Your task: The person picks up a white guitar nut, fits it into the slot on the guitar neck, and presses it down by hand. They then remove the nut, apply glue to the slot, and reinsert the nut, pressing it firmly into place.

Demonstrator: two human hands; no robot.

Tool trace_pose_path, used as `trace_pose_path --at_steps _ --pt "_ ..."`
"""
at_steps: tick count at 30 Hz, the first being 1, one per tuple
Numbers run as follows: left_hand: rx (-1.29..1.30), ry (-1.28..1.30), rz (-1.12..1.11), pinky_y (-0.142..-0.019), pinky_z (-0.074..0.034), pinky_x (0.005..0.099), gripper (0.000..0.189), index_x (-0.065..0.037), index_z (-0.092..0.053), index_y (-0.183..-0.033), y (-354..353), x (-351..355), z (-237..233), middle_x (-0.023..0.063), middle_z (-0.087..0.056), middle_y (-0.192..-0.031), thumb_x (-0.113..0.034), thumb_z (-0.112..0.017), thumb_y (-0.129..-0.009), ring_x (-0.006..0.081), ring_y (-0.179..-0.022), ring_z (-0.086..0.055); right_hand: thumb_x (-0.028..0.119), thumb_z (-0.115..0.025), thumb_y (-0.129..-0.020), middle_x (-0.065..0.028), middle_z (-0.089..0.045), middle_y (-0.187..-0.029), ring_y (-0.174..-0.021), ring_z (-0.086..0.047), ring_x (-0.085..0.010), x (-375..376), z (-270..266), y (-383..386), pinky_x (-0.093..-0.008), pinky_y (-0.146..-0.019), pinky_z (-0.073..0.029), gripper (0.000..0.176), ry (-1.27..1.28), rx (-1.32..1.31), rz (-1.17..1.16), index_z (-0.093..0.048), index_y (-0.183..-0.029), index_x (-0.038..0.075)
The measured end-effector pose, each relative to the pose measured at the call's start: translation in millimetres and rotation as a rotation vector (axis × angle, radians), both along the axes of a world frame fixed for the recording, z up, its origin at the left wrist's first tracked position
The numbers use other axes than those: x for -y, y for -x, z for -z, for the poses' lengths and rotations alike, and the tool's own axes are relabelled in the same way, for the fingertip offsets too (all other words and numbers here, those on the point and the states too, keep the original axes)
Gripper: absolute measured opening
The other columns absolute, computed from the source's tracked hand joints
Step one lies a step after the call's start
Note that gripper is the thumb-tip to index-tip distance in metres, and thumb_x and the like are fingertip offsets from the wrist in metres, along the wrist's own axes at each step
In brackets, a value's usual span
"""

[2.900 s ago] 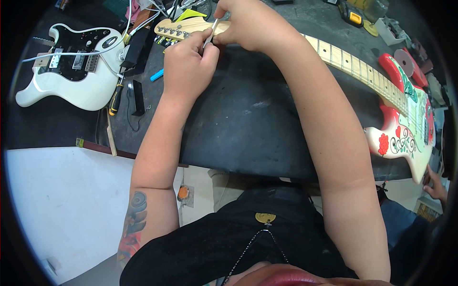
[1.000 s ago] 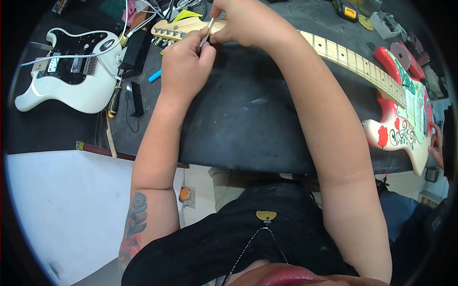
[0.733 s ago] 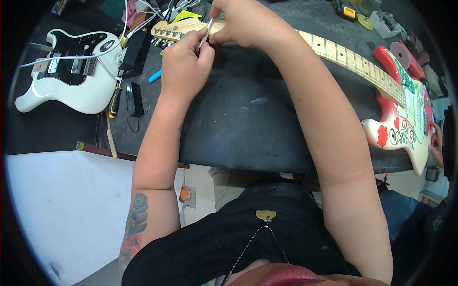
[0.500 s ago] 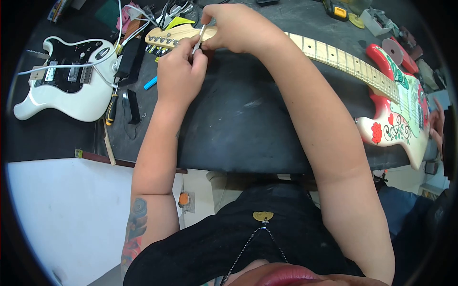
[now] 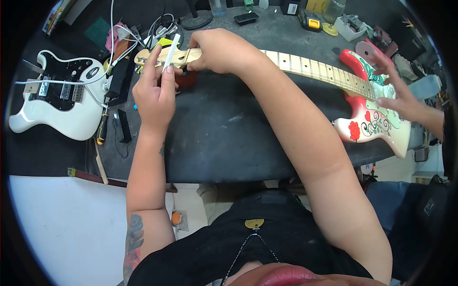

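Observation:
An electric guitar with a maple neck point(image 5: 315, 69) and a painted red, white and green body point(image 5: 379, 126) lies across the bench, its headstock point(image 5: 142, 57) to the left. My right hand point(image 5: 222, 50) is closed round the neck beside the headstock, fingers on the far side and thumb on the near side. Between the thumb and fingers of my left hand point(image 5: 155, 93) is a flat white stick point(image 5: 172, 51), held tilted over the headstock. Part of the headstock is hidden behind that hand.
Another person's hand point(image 5: 403, 97) reaches over the guitar body from the right. A white guitar body point(image 5: 62, 114) lies at left, beside a screwdriver point(image 5: 102, 128) and a black block point(image 5: 123, 126). Cables point(image 5: 162, 28), a tape measure point(image 5: 310, 21) and a white box point(image 5: 350, 27) stand farther back.
My left hand has drawn the white stick left, away from my right hand, and tilted it. The other person's hand has come in over the guitar body. The view has shifted slightly.

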State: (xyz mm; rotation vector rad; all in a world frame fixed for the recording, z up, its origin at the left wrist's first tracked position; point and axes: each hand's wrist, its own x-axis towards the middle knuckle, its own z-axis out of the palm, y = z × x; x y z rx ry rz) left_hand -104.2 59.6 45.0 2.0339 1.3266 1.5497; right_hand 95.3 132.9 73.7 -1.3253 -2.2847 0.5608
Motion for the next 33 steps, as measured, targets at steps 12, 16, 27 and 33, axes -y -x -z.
trace_pose_path --at_steps 12,16,27,33 --pt "-0.094 -0.048 -0.022 -0.067 -0.057 0.0276 0.021 0.001 -0.076 -0.123 20 -11 -1 0.0078 -0.083 -0.092 -0.010 -0.064 -0.110 0.0105 -0.069 -0.071 0.039 -0.088 -0.088 -0.0197 -0.082 -0.108 -0.102 -0.079 -0.0359 11 -18 -4 -0.0459 -0.091 -0.061 0.052 -0.021 0.166 0.029 -0.077 -0.125 0.003" --pt "-0.090 -0.021 -0.019 -0.069 -0.053 0.0250 0.024 0.003 -0.074 -0.126 25 -8 -4 0.0067 -0.081 -0.099 -0.013 -0.061 -0.113 0.0071 -0.073 -0.065 0.038 -0.085 -0.090 -0.0214 -0.082 -0.109 -0.107 -0.079 -0.0373 19 -39 -19 -0.0488 -0.093 -0.062 0.042 -0.142 0.142 0.047 -0.082 -0.113 0.003" --pt "0.046 0.528 -0.019 -0.075 -0.055 0.0325 0.019 -0.002 -0.072 -0.125 69 -49 45 0.0046 -0.076 -0.099 -0.013 -0.063 -0.111 0.0159 -0.078 -0.067 0.021 -0.078 -0.087 -0.0214 -0.078 -0.084 -0.087 -0.079 -0.0395 154 -90 34 -0.0509 -0.083 -0.064 0.024 -0.213 -0.027 -0.532 -0.084 -0.093 -0.002" --pt "-0.450 -0.026 0.492 -0.083 -0.058 0.0397 0.013 0.001 -0.074 -0.104 -26 4 21 0.0170 -0.075 -0.099 0.006 -0.073 -0.092 0.0335 -0.090 -0.073 0.024 -0.075 -0.083 -0.0183 -0.080 -0.086 -0.083 -0.079 -0.0390 150 11 116 -0.0514 -0.070 -0.058 0.025 -0.349 -0.031 -0.795 -0.084 -0.089 0.002"
